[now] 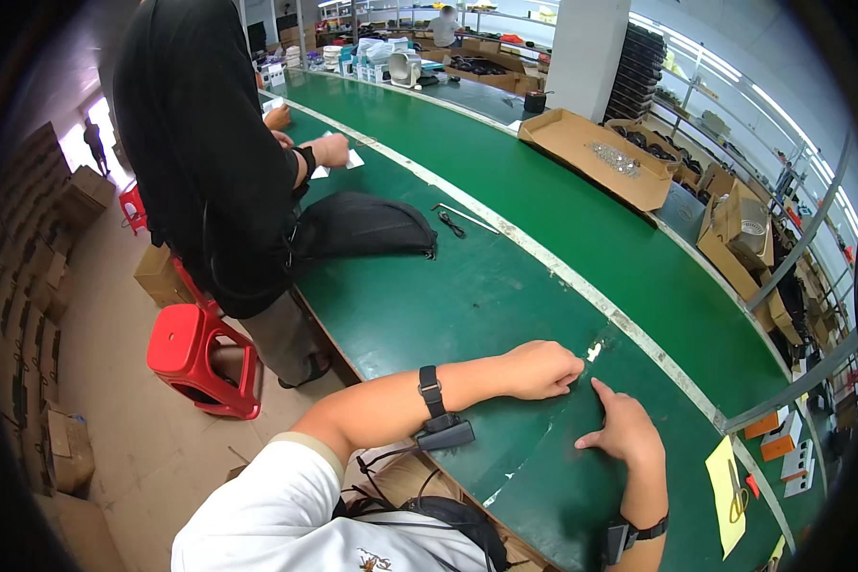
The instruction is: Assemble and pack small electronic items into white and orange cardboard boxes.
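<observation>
My left hand (543,370) is closed over the green workbench (419,324), its fingers curled down near a whitish worn patch (594,352) on the surface. Whatever those fingers might hold is hidden. Just to its right, my right hand (629,426) has thumb and index finger spread, with nothing visible between them. The two hands are close together but apart. A seam with chipped white marks runs along the bench top between them toward its near edge. Each wrist wears a black strap with a small dark device.
At left a person in black (210,143) handles white pieces beside a black bag (367,227). A bent metal rod (464,217) and a black cable (451,225) lie mid-bench. Scissors (737,498) rest on yellow paper (724,524) at right. A red stool (195,353) stands on the floor.
</observation>
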Demonstrator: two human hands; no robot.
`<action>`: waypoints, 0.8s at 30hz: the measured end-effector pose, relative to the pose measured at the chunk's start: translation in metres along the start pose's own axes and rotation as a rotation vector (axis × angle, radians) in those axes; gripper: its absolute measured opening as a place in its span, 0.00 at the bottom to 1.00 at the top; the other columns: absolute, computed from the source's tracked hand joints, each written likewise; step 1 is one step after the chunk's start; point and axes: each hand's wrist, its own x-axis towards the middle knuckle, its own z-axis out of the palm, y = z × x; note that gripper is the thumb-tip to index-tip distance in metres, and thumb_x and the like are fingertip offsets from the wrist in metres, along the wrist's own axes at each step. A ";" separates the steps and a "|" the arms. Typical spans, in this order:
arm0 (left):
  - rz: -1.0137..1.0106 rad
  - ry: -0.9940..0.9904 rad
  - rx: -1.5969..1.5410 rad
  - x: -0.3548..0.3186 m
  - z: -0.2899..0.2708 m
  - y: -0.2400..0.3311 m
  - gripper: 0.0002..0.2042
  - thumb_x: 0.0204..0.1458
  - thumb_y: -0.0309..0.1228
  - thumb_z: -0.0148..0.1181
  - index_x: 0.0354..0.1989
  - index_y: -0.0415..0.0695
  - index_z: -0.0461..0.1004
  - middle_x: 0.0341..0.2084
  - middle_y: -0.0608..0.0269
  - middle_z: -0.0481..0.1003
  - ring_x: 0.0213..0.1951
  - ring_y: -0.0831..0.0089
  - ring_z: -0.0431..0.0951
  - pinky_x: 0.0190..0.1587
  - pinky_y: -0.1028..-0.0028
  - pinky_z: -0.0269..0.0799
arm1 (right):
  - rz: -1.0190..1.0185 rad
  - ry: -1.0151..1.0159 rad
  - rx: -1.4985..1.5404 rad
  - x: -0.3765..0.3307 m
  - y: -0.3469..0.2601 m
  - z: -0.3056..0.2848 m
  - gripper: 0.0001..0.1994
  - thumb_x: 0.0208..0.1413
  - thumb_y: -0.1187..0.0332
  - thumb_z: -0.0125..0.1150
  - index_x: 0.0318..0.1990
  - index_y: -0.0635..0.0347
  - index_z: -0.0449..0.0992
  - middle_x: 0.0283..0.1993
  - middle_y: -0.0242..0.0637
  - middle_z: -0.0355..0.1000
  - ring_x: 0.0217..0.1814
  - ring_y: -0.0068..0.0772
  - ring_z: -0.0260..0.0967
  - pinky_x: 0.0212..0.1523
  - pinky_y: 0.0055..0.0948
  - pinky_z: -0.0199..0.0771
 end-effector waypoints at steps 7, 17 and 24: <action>-0.005 -0.003 -0.006 0.001 0.001 -0.002 0.12 0.48 0.28 0.69 0.27 0.43 0.68 0.25 0.56 0.74 0.32 0.50 0.78 0.34 0.55 0.71 | -0.050 0.042 0.031 0.004 0.008 0.004 0.59 0.24 0.62 0.88 0.72 0.55 0.62 0.49 0.52 0.76 0.54 0.54 0.74 0.55 0.43 0.75; 0.018 -0.038 -0.003 -0.001 -0.001 0.002 0.11 0.49 0.29 0.69 0.28 0.43 0.69 0.26 0.57 0.75 0.33 0.51 0.79 0.35 0.55 0.72 | 0.017 -0.030 0.037 0.002 0.001 -0.002 0.57 0.28 0.61 0.87 0.73 0.52 0.61 0.54 0.52 0.75 0.60 0.55 0.72 0.60 0.44 0.74; 0.015 -0.048 0.034 0.005 0.001 0.003 0.12 0.49 0.31 0.68 0.27 0.43 0.68 0.26 0.55 0.73 0.33 0.48 0.77 0.33 0.53 0.71 | -0.009 0.085 -0.042 0.000 0.035 -0.002 0.56 0.30 0.61 0.86 0.73 0.51 0.60 0.42 0.47 0.78 0.50 0.50 0.76 0.52 0.44 0.76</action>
